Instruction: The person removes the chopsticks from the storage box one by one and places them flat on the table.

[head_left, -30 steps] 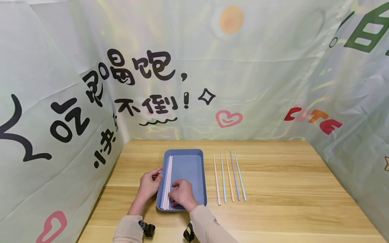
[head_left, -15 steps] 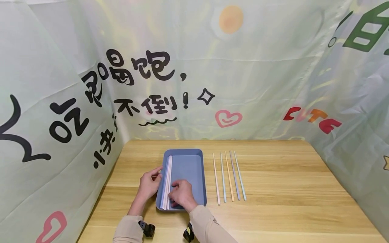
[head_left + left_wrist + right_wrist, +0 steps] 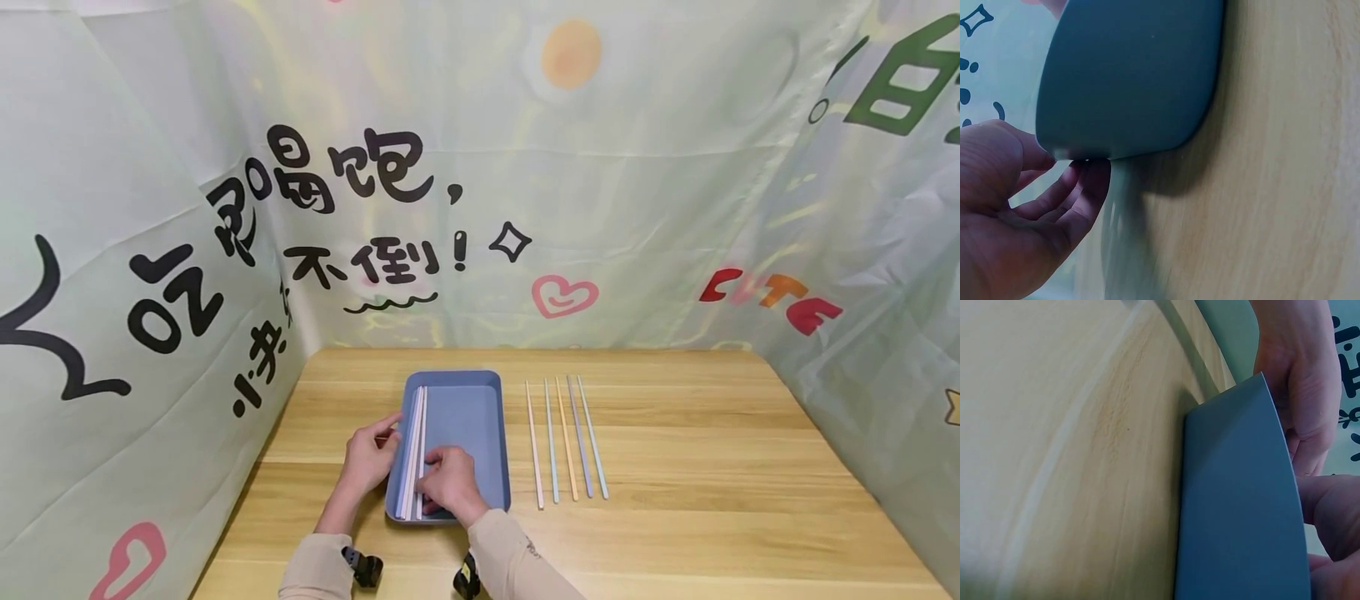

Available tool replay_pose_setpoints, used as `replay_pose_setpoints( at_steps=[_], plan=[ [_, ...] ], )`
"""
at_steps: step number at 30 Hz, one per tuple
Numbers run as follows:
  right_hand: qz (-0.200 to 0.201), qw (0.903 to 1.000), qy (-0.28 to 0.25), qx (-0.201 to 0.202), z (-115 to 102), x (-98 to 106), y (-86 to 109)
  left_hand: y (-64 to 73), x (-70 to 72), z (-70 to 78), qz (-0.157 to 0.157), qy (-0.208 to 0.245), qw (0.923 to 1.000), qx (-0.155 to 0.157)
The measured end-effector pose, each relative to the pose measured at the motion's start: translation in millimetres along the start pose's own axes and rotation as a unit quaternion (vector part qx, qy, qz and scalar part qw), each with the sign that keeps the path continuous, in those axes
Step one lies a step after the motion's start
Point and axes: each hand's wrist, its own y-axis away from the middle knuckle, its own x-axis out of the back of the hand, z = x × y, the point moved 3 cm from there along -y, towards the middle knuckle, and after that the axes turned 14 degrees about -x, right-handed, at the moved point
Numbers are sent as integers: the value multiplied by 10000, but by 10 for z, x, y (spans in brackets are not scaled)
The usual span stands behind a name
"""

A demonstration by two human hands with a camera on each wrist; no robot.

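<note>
Over the left rim of a blue tray (image 3: pixel 467 417) sits my left hand (image 3: pixel 368 457). In the left wrist view its thumb reaches over the tray's edge while the other fingers press the outer wall, pinching it. Several pale chopsticks (image 3: pixel 407 475) lie lengthwise along the tray's left side. Inside the tray, my right hand (image 3: pixel 452 479) has bent fingers and pinches the rightmost pale chopstick (image 3: pixel 423 433), whose near end stands slightly apart from the others. The tray wall (image 3: pixel 1241 506) hides the fingertips and the chopsticks in the right wrist view.
Right of the tray, on the wooden table (image 3: pixel 697 467), several chopsticks lie roughly parallel: a pink one (image 3: pixel 535 450), an orange one (image 3: pixel 567 442), a purple one (image 3: pixel 581 442) and light blue ones. Printed cloth (image 3: pixel 645 208) encloses the table's back and sides.
The rightmost chopstick in the tray has shifted slightly right at its near end, opening a gap from the others. The left hand and the tray stay in place.
</note>
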Motion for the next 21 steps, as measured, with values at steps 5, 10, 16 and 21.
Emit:
replay_pose_setpoints(
  at_steps=[5,10,16,21],
  plan=[
    [52,10000,45,13,8,-6,-6,0,-5,-9,-10,20,10000,16],
    [243,9994,232,90,-4,-11,-8,-5,-5,-18,-3,29,10000,21],
    [381,9978,502,188,-10,-9,-24,-12,-1,-20,-16,85,9999,53],
    [380,9972,607,201,-22,9,-20,-12,6,-25,-26,117,9999,53]
  ],
)
